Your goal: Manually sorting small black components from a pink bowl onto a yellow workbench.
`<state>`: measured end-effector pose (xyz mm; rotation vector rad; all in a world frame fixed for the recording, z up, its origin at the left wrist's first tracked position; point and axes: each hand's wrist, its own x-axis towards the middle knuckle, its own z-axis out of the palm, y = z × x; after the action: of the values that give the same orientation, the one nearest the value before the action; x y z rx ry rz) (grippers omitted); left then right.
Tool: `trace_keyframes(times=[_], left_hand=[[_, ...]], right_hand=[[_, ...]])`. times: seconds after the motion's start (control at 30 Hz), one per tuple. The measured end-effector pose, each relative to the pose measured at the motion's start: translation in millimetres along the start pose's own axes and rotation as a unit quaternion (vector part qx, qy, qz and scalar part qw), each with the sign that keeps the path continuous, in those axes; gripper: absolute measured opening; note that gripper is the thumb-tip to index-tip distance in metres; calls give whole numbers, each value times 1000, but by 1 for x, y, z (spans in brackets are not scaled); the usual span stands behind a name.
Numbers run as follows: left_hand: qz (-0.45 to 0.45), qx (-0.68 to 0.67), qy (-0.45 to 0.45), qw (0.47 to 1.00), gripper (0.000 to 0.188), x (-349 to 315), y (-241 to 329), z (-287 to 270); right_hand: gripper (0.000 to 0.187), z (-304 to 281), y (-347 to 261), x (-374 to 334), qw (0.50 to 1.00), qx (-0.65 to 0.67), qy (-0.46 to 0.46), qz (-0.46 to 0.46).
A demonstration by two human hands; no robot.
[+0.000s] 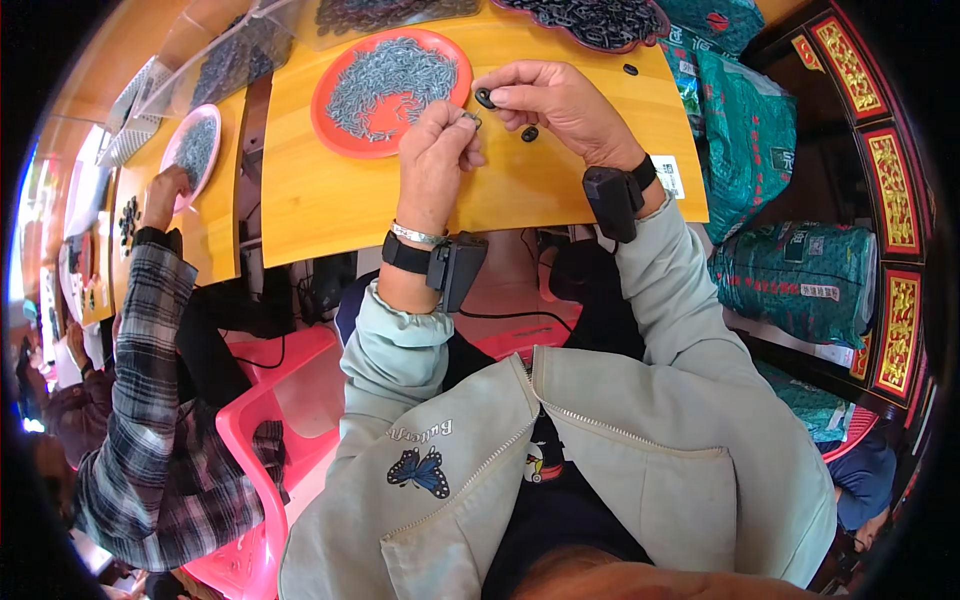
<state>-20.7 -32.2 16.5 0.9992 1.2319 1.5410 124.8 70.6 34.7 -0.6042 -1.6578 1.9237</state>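
Observation:
Over the yellow table my right hand (565, 108) pinches a small black oval part (485, 97) with a hole in it. Close beside it, my left hand (435, 155) is closed, thumb against forefinger, on a tiny greyish piece (473, 120) mostly hidden by the fingers. Just beyond my left hand lies a red round plate (330, 128) heaped with small grey screw-like pieces (390, 85). One loose black part (529, 133) rests on the table under my right hand, and another (630, 69) lies farther right.
A dark-rimmed bowl of black parts (595, 22) stands at the far edge, near clear plastic bins (215, 60). Green bags (745, 140) are stacked on the right. At left, a co-worker's hand (165, 195) reaches to a pink plate (207, 112) beside a pink chair (270, 440).

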Motion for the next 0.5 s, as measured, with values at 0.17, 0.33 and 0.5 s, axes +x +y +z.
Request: trace_keyframes(times=[0.17, 0.33, 0.5], left_hand=[[-5, -3, 6, 1000, 11, 0, 1, -1], [-4, 0, 3, 1000, 11, 1, -1, -1], [-6, 0, 2, 1000, 11, 1, -1, 0]], right_hand=[[23, 4, -2, 0, 999, -33, 6, 7], [23, 5, -4, -1, 999, -46, 4, 3], [23, 5, -4, -2, 999, -53, 10, -3]])
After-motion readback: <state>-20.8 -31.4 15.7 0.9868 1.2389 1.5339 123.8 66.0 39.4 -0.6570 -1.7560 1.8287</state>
